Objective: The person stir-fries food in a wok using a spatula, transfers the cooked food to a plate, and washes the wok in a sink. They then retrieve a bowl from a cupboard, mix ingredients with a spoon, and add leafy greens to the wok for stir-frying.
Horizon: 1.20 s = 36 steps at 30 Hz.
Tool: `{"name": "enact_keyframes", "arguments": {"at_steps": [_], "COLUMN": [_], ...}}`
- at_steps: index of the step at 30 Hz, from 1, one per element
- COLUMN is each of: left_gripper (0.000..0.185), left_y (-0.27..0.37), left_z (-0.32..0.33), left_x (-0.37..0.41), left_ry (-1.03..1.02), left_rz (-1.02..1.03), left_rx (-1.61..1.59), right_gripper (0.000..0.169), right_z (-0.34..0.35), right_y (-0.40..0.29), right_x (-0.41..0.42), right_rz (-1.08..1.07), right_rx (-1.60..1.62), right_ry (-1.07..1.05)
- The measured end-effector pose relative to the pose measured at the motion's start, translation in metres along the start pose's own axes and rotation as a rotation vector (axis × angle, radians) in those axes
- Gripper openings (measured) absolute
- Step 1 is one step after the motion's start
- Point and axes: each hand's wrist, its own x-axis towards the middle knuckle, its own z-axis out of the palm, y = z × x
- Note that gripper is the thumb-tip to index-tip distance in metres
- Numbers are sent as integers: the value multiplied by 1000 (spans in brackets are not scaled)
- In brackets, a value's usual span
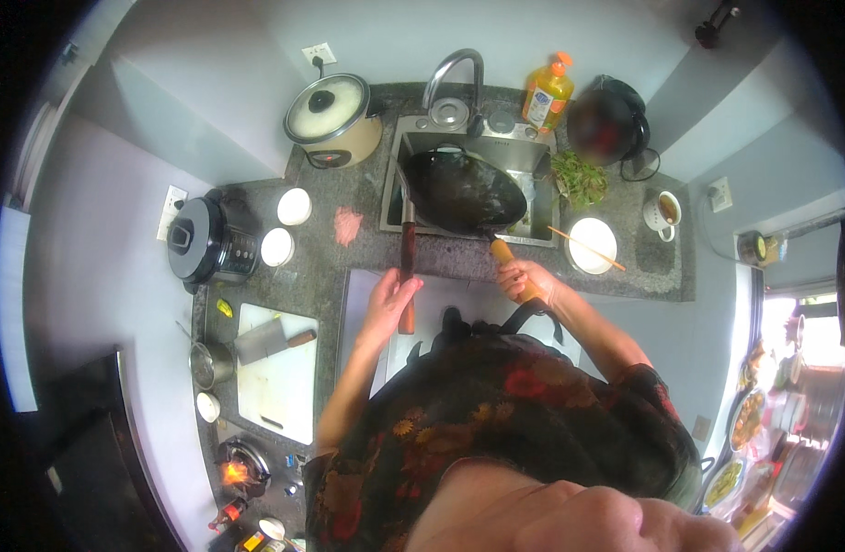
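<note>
A dark wok is tilted over the stainless steel sink, beneath the curved faucet. My right hand grips the wok's wooden handle. In my left hand is the reddish-brown wooden handle of a cooking spatula; its metal end reaches over the left rim of the sink beside the wok. Whether the spatula touches the wok I cannot tell. The wok hides much of the basin.
A rice cooker and leafy greens flank the sink. A white bowl with chopsticks stands to the right. At left, a cleaver lies on a cutting board; a gas burner shows flame. A pressure cooker stands behind.
</note>
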Motion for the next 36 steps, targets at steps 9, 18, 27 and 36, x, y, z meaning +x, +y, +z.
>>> {"name": "enact_keyframes", "arguments": {"at_steps": [9, 18, 27, 36], "left_gripper": [18, 18, 15, 13], "left_y": [6, 6, 22, 22], "left_z": [13, 22, 43, 56], "left_x": [-3, -5, -11, -30], "left_ry": [80, 182, 174, 182], "left_rz": [46, -3, 8, -20], "left_rx": [-70, -103, -60, -66], "right_gripper": [6, 12, 14, 12], "right_z": [-11, -11, -18, -20], "right_y": [-8, 4, 25, 30], "right_x": [-21, -11, 6, 3], "right_rz": [55, 188, 323, 341], "right_rx": [82, 493, 465, 431], "right_ry": [-180, -521, -727, -744]}}
